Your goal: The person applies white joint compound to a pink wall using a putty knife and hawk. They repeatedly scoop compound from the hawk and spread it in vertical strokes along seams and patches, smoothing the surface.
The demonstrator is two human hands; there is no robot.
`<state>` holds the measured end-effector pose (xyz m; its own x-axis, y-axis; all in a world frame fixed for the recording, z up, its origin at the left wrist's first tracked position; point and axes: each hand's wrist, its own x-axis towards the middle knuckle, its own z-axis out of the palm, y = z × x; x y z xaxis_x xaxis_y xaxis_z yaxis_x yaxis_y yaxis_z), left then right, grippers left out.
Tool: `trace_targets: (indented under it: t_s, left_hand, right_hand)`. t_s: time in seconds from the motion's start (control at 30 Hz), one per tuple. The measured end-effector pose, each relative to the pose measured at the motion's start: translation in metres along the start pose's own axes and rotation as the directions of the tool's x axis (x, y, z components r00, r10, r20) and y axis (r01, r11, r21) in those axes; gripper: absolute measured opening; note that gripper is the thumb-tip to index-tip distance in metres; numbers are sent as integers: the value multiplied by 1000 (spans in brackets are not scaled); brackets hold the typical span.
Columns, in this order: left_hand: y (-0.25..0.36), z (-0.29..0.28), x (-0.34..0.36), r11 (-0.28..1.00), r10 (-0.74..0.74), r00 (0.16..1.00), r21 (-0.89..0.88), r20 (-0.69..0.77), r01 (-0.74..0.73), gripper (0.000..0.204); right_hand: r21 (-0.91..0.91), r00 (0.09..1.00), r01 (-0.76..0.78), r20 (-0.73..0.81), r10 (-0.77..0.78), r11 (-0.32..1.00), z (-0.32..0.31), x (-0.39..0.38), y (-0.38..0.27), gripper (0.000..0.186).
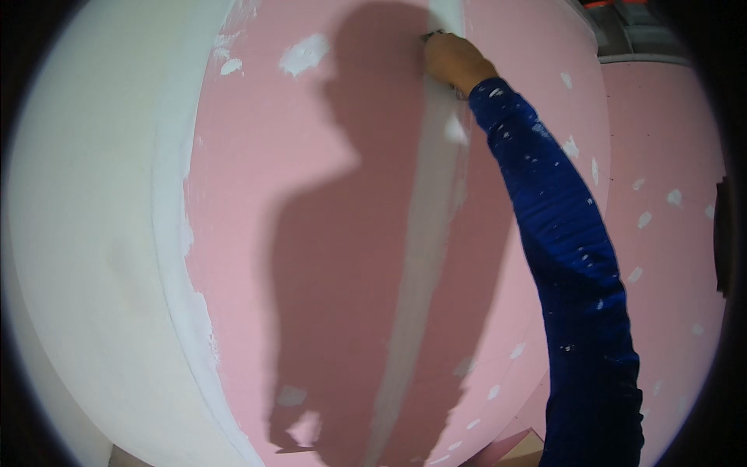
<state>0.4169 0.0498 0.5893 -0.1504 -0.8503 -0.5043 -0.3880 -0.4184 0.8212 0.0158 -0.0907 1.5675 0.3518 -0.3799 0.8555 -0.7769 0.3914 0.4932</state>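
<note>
My right hand (457,62) is raised high against a pink wallboard (241,148), its fingers closed around what looks like a putty knife (433,35). Only a thin dark edge of that tool shows past the fingers; the rest is hidden in the grip. It meets the top part of a pale strip of joint compound (428,226) that runs down the board. A blue sleeve spattered with white covers my right arm (572,257). My left hand is out of the picture.
A whitish wall (85,218) stands on the left, with a compound-coated corner (175,179) against the pink board. White compound patches (305,54) dot the board. My shadow (342,296) falls across it. Grey metal framing (638,31) shows at upper right, a brown board-like piece (525,451) at bottom.
</note>
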Motion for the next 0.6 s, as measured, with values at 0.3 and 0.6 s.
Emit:
trace_targets:
  t_s: [0.3,0.6]
  left_hand:
    - [-10,6,18,989,144,990,-29,8,-144,57]
    - [3,-1,7,997,69,997,-25,-30,-70,58]
  right_hand:
    - [-95,987,81,149,-66,992,-59,-28,17,29]
    - [24,994,99,-43,-98,995,-20,6,77,40]
